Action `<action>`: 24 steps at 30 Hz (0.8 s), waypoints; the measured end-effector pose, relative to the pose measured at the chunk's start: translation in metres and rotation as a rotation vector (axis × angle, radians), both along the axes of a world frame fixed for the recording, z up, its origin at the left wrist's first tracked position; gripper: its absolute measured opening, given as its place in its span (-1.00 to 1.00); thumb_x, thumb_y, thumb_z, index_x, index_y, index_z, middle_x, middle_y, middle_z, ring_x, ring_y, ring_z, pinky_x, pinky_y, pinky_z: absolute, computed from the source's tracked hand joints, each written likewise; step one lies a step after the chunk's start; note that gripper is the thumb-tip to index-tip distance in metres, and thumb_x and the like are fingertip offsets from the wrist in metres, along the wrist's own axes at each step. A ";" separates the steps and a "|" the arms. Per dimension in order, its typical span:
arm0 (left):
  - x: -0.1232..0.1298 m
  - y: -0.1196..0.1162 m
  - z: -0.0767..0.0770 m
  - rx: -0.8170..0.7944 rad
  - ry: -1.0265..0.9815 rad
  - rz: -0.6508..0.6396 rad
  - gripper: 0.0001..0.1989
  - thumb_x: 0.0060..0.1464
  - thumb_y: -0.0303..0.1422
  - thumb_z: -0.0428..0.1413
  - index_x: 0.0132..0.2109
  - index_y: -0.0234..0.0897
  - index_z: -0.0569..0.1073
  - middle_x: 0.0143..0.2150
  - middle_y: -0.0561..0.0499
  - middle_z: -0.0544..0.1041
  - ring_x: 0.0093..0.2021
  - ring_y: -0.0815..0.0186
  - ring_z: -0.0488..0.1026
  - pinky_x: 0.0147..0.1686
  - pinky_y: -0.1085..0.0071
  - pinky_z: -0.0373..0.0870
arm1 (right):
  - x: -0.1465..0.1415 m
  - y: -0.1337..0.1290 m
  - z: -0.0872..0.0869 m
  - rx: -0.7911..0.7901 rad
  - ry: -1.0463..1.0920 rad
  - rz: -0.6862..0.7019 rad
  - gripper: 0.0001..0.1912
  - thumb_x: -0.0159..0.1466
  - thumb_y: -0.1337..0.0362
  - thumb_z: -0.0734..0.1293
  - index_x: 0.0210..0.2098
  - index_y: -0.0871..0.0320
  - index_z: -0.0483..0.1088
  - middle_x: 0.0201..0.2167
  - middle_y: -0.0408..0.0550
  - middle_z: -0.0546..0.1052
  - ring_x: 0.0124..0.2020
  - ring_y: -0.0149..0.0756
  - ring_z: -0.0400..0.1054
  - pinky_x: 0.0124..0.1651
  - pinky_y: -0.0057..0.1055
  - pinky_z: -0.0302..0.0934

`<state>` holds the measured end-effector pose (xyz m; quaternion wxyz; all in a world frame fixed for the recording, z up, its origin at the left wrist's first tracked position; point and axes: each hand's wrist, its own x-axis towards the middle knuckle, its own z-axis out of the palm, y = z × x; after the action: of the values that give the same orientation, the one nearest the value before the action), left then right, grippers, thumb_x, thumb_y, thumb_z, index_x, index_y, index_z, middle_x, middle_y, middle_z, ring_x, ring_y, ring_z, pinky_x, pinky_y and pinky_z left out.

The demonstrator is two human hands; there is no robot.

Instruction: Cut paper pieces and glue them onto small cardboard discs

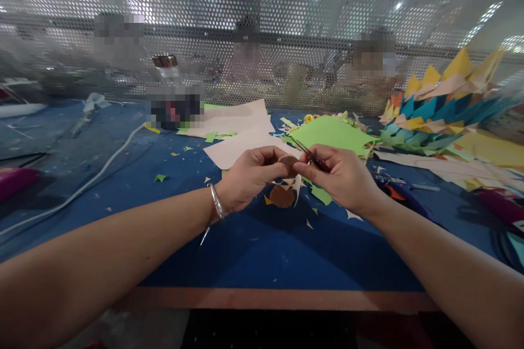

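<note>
Both my hands meet above the middle of the blue table. My left hand [256,174] pinches a small brown disc [289,160] between thumb and fingers. In my right hand [335,174] is a slim dark tool [311,157] with a thin metal tip pointing up and left; its thumb and finger also touch the disc's right edge. A second brown disc [282,196] lies on the table just below my hands, among small paper scraps. Behind my hands are a pale pink sheet [235,147] and a green sheet [333,133].
A layered folded-paper piece [446,114] stands at the right. Near it are blue-handled scissors [403,191] and a magenta object [501,207]. A white cord [102,169] crosses the left side. A perforated metal screen [282,27] rises behind the table [262,267].
</note>
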<state>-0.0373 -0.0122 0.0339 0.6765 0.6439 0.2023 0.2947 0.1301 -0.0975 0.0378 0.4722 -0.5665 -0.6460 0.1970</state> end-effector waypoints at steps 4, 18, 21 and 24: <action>-0.001 -0.002 -0.001 -0.096 -0.045 -0.011 -0.87 0.05 -0.34 0.26 -0.35 -0.29 0.48 -0.35 0.06 0.52 -0.36 0.45 0.42 -0.45 0.54 0.25 | -0.001 -0.001 0.000 0.054 0.052 0.015 -0.59 0.22 -0.07 0.42 -0.41 0.16 0.36 -0.51 -0.18 0.35 -0.49 -0.45 0.17 -0.45 -0.45 0.08; -0.002 -0.005 0.003 0.056 -0.008 0.044 -0.91 0.16 -0.39 0.19 -0.28 -0.35 0.52 -0.38 0.02 0.58 -0.37 0.42 0.52 -0.38 0.53 0.42 | 0.006 -0.004 0.001 -0.068 -0.079 0.029 -0.49 0.33 -0.18 0.27 -0.39 0.15 0.42 -0.55 -0.20 0.29 -0.52 -0.44 0.09 -0.48 -0.41 -0.05; -0.003 -0.004 0.002 0.070 -0.017 0.029 -0.91 0.15 -0.38 0.20 -0.28 -0.34 0.53 -0.39 0.03 0.57 -0.36 0.41 0.52 -0.38 0.52 0.43 | 0.007 -0.004 0.000 -0.103 -0.102 0.017 -0.47 0.33 -0.20 0.26 -0.37 0.16 0.45 -0.52 -0.18 0.31 -0.51 -0.43 0.10 -0.47 -0.40 -0.04; -0.003 -0.004 0.001 0.083 -0.014 0.019 -0.90 0.13 -0.37 0.21 -0.27 -0.33 0.54 -0.39 0.02 0.57 -0.35 0.39 0.53 -0.35 0.49 0.44 | 0.007 -0.004 0.000 -0.091 -0.139 0.009 -0.47 0.33 -0.20 0.25 -0.39 0.16 0.45 -0.57 -0.20 0.24 -0.54 -0.43 0.04 -0.48 -0.40 -0.08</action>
<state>-0.0398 -0.0163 0.0344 0.6479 0.6673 0.1913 0.3135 0.1373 -0.1020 0.0383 0.3991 -0.5967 -0.6701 0.1887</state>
